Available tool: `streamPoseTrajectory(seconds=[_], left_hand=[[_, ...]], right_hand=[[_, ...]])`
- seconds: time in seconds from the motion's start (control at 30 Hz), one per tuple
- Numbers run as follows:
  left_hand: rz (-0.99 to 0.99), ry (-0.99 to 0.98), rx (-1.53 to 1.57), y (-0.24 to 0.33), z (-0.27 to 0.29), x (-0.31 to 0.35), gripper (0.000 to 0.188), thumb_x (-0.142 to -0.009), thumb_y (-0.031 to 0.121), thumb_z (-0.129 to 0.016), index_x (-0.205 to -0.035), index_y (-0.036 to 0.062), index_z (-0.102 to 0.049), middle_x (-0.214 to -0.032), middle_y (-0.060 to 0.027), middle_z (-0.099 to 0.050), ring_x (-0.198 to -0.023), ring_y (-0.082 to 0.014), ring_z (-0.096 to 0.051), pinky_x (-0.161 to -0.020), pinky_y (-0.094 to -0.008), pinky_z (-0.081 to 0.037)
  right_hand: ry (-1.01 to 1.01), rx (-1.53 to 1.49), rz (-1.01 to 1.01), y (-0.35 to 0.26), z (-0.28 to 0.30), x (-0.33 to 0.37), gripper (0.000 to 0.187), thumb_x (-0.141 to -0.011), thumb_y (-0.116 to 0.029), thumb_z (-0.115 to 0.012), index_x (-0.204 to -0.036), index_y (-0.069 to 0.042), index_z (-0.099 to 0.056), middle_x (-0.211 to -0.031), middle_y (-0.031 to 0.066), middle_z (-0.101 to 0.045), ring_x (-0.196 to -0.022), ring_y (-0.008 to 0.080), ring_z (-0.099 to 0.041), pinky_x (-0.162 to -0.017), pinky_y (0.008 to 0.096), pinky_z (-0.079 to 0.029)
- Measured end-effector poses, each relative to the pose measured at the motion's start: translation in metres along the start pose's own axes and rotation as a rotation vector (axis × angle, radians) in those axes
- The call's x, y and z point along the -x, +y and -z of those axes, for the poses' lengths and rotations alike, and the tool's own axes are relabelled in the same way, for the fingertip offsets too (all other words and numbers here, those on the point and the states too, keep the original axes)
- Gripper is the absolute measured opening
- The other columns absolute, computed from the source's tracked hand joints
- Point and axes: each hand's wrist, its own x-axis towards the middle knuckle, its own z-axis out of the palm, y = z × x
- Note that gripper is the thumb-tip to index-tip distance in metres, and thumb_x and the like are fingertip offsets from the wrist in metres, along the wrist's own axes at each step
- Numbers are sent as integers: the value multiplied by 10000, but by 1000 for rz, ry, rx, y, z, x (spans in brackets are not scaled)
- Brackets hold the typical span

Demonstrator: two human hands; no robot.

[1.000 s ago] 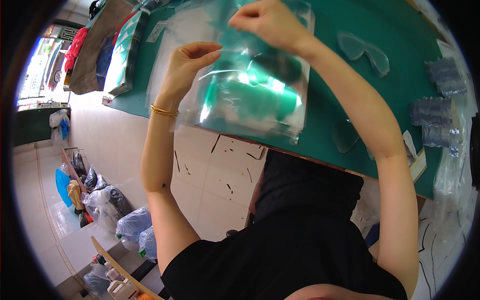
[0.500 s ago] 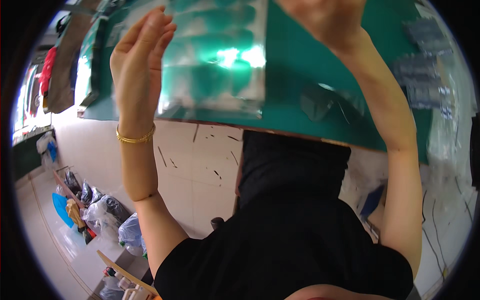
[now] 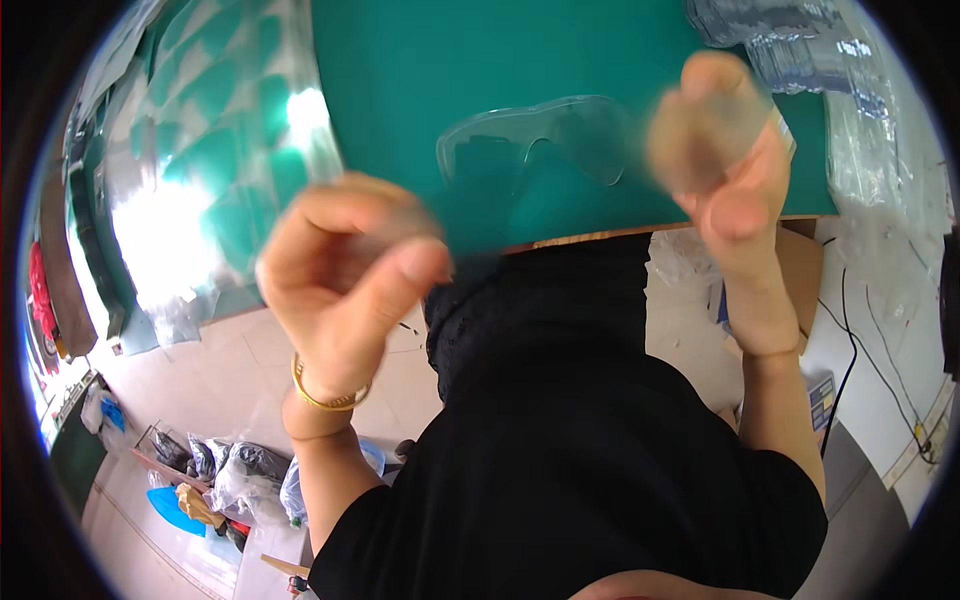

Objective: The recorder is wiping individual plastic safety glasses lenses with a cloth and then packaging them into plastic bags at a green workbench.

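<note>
My left hand (image 3: 350,265), a gold bracelet on its wrist, hovers over the table's near edge. Its fingers curl toward the thumb in a pinch; blur at the tips hides what they hold, if anything. My right hand (image 3: 725,165) is raised above the table further right. Motion smears its curled fingers, so their grip cannot be read. Between the hands, a clear goggle-shaped plastic lens (image 3: 580,128) shows against the green tabletop (image 3: 480,50). Left of it, a shiny transparent sheet (image 3: 235,130) with rows of rounded shapes reaches toward my left hand.
Stacked bluish-grey plastic pieces (image 3: 810,50) lie at the far right, beside crumpled clear plastic (image 3: 880,180). Filled plastic bags (image 3: 245,475) stand on the floor at lower left. Dark cables (image 3: 845,360) run down at the right.
The view has shifted, and the transparent sheet now appears further left. My left hand is lower and nearer the middle of the picture; my right hand is lower, with its fingers in view.
</note>
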Motion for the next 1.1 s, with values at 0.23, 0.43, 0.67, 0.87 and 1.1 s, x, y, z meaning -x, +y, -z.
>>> streamPoseTrajectory(seconds=[0.23, 0.43, 0.67, 0.87, 1.1], left_hand=[[124, -95, -178, -26, -6, 6, 127, -853, -57, -711, -955, -56, -635, -953, -126, -643, -818, -163, -629, -687, -263, -530], [101, 72, -414, -37, -13, -6, 119, -904, -70, -639, -1016, -77, -677, -959, -112, -637, -731, -121, -639, -610, -211, -531], [305, 346, -623, -43, -30, -14, 254, -901, -42, -664, -1154, -37, -649, -788, -41, -635, -588, -45, -576, -476, -167, -458], [128, 363, -646, -50, -29, -13, 365, -894, -43, -663, -1247, -45, -570, -774, -44, -652, -501, -17, -506, -397, -139, -345], [206, 336, -694, -49, -31, -14, 428, -892, -79, -649, -1292, -68, -497, -778, -56, -631, -540, -33, -538, -450, -148, -401]], right_hand=[[119, 61, -209, 6, 21, 35, 255, -906, -155, -722, -1020, 11, -566, -690, 17, -590, -504, 51, -494, -439, 175, -370], [351, 561, -336, 3, 15, 15, 149, -958, -129, -634, -896, 6, -636, -605, 42, -597, -430, 48, -484, -391, 171, -322], [348, 655, -444, 17, 19, 2, 167, -929, -158, -694, -861, -7, -669, -594, -21, -556, -447, 12, -445, -407, 167, -303], [333, 682, -435, 17, 16, 0, 172, -931, -156, -693, -850, -7, -665, -609, -33, -547, -456, 7, -437, -413, 168, -281], [326, 689, -432, 19, 19, 3, 179, -932, -155, -692, -836, -8, -656, -602, -35, -547, -460, 7, -439, -417, 171, -280]])
